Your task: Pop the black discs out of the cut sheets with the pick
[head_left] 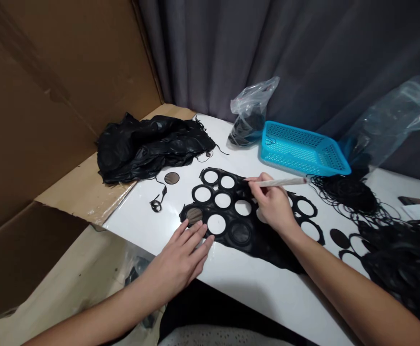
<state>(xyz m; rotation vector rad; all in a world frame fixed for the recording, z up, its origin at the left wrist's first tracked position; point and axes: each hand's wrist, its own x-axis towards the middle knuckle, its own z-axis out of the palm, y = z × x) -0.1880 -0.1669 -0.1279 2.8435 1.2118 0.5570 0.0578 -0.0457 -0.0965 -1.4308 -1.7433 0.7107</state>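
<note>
A black rubbery sheet point(267, 242) lies on the white table, with several round holes through which the tabletop shows. My left hand point(186, 252) rests flat at the sheet's near left edge, fingers stretched out. Just beyond its fingertips a greyish-brown disc point(194, 216) sits in one of the rings. My right hand point(273, 204) is closed around a pale, pencil-like stick point(282, 182), its thin tip at the sheet's far edge. One ring point(240, 232) near the middle is still filled with black material. My right hand covers part of the sheet.
A heap of black sheets point(152, 146) lies at the back left, with a loose disc point(171, 178) before it. Behind stand a clear bag point(251, 115) of black pieces and a blue basket point(303, 149). Thin black rings point(350, 194) and scraps point(408, 269) lie right. Cardboard point(51, 86) walls the left.
</note>
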